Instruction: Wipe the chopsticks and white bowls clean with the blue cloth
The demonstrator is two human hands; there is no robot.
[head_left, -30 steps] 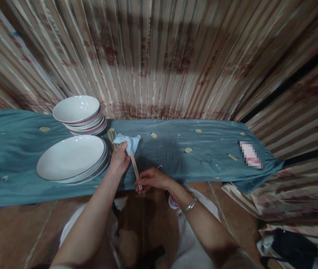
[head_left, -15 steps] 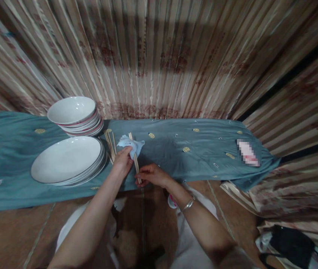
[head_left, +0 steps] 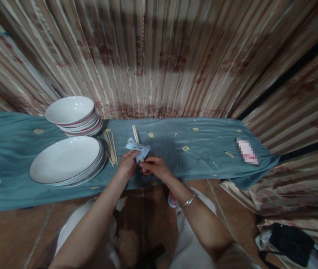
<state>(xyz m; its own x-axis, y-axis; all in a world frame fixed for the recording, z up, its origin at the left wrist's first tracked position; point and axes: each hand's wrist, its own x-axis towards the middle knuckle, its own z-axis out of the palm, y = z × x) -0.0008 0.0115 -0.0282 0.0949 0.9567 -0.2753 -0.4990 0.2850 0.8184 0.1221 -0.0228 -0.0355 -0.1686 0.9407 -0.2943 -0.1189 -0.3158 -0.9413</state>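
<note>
"Head view: what might you drop?"

"The held chopsticks (head_left: 135,133), over the teal tablecloth (head_left: 170,158): your left hand (head_left: 127,163) grips the blue cloth (head_left: 142,150) against them, your right hand (head_left: 156,168) pinches their near ends. Too light a pinch could lose them."

Two bare hands gripping close together at the blue cloth (head_left: 138,148).

The left hand (head_left: 127,163) sits at the near-left edge of the blue cloth, thumb on top and pressed against it, the other fingers curled underneath and largely hidden; behind it the left forearm (head_left: 91,222) slopes away toward the body, near and left of the blue cloth. The right hand (head_left: 157,167) is just beside its near-right edge, back of the hand upward, fingers bent leftward, thumb and forefinger closed in a pinch; its wrist (head_left: 171,181) and right forearm (head_left: 200,220) slant away, near and right of the blue cloth.
</note>
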